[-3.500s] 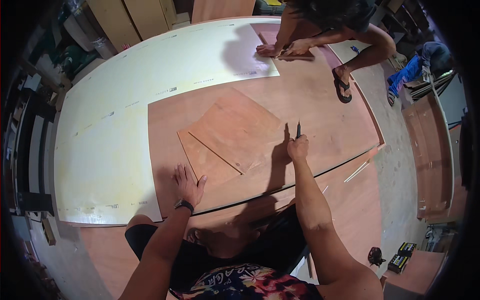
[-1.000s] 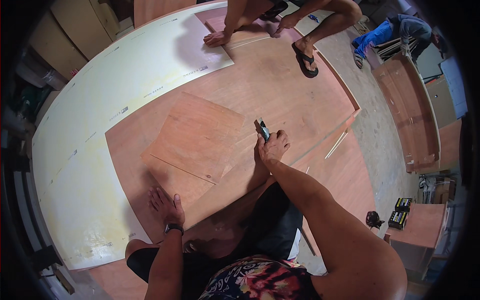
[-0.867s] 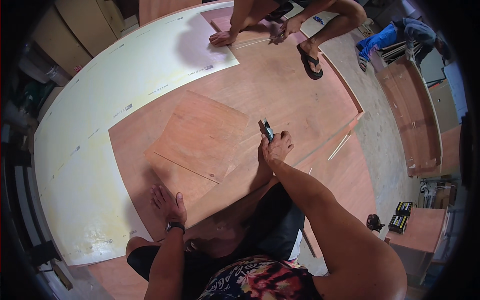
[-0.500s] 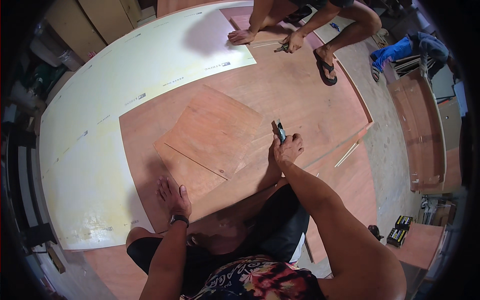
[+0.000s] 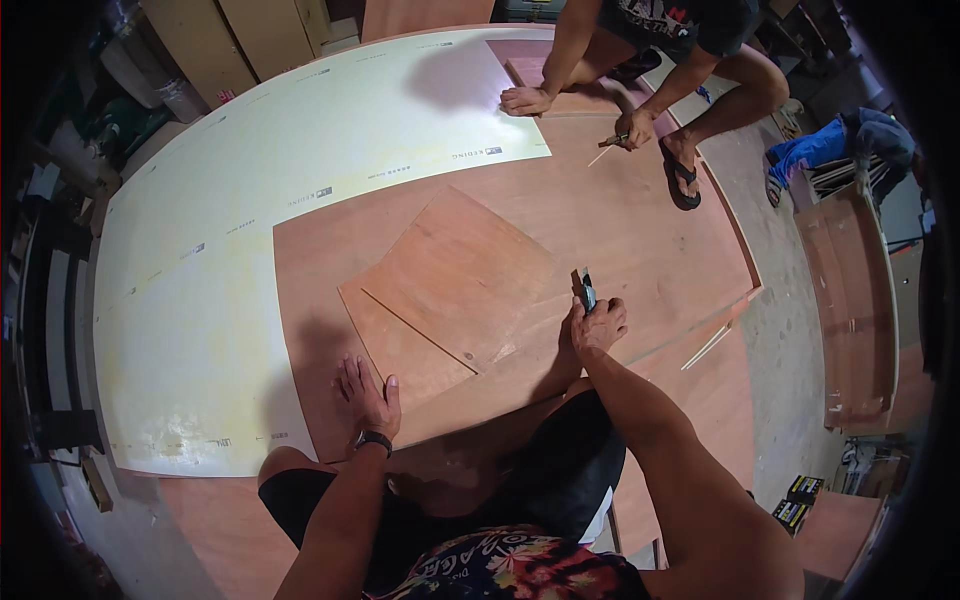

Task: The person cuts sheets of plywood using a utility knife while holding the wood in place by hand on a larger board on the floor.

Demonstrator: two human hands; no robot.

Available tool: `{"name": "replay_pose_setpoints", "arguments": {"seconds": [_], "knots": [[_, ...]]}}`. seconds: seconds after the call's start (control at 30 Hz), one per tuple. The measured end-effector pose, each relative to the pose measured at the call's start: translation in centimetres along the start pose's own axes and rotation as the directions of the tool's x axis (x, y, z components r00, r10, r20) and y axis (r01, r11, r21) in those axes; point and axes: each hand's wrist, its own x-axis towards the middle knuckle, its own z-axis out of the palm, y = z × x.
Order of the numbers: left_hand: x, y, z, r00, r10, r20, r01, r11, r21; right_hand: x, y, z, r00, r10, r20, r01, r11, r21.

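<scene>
The right hand [image 5: 602,325] grips a slim teal-and-black utility knife [image 5: 589,294] right of two overlapping, thin, reddish-brown plywood pieces [image 5: 455,270]. The left hand [image 5: 370,400] — spread wide, palm down — lies at those pieces' near-left side.

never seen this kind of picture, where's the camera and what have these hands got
No machine here: these are a person's own bare hands, seen by a wide fisheye camera on their head, looking down, so straight edges bend. The left hand rests spread on a large plywood sheet, beside two overlapping smaller plywood pieces. The right hand holds what looks like a utility knife. A whitish sheet lies to the left and beyond. Across from them, a co-worker's hand grips a small tool.
</scene>
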Motion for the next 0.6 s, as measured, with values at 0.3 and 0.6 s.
{"name": "replay_pose_setpoints", "arguments": {"seconds": [0.3, 0.6], "knots": [[0.2, 0.2, -0.4, 0.999, -0.015, 0.038, 0.015, 1.0, 0.0, -0.2, 0.0, 0.0, 1.0, -0.001, -0.001, 0.001, 1.0, -0.006], [-0.6, -0.8, 0.5, 1.0, -0.018, -0.004, 0.018, 1.0, -0.007, -0.5, -0.4, -0.1, 1.0, 0.012, -0.007, -0.012, 1.0, 0.001]]}}
